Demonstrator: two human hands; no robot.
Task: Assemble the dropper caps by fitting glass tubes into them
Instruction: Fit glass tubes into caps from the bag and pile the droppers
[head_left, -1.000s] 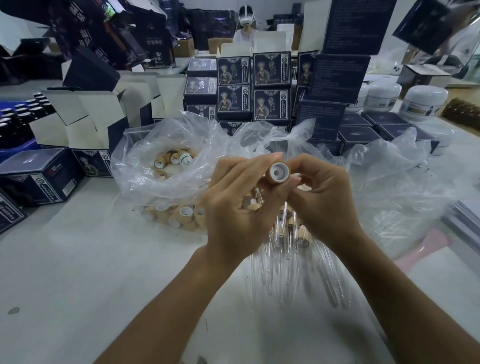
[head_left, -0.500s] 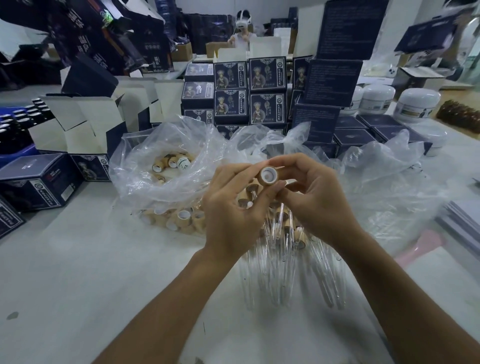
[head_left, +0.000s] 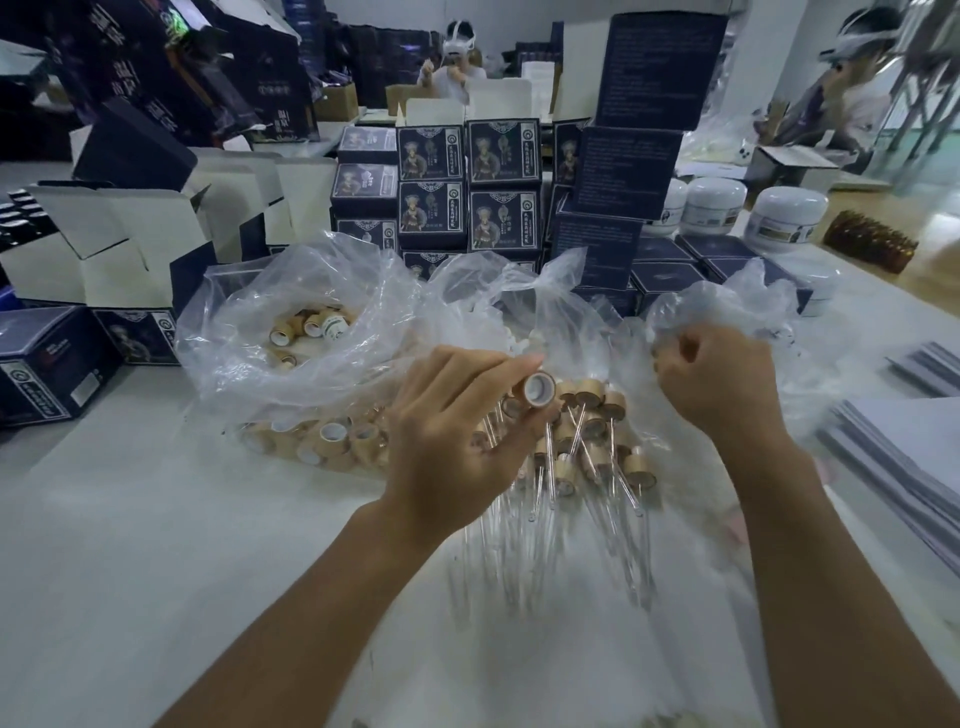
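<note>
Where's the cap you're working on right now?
Centre of the head view: the cap is pinched in the left hand, just above the pile of assembled droppers.

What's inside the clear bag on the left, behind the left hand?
The clear plastic bag holds loose wooden caps, with none showing a glass tube. Crumpled film and the left hand hide how many lie deeper.
</note>
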